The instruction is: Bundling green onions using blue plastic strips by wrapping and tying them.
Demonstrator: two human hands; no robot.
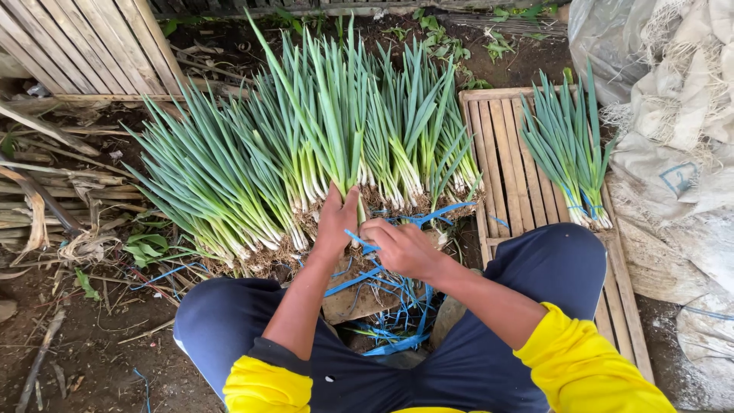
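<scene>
My left hand (336, 222) grips a bunch of green onions (336, 115) by its pale stalks and holds it upright between my knees. Just right of it, my right hand (401, 248) pinches a blue plastic strip (359, 241) that runs across the base of the bunch. More blue strips (397, 321) lie tangled on the ground below both hands. Rows of green onions (229, 183) with rooty ends lean behind the bunch.
A tied bunch of green onions (569, 153) lies on a wooden slat pallet (508, 160) at the right. White sacks (677, 138) are piled at the far right. Bamboo slats (84, 46) stand at the upper left, dry husks (46, 199) on the soil.
</scene>
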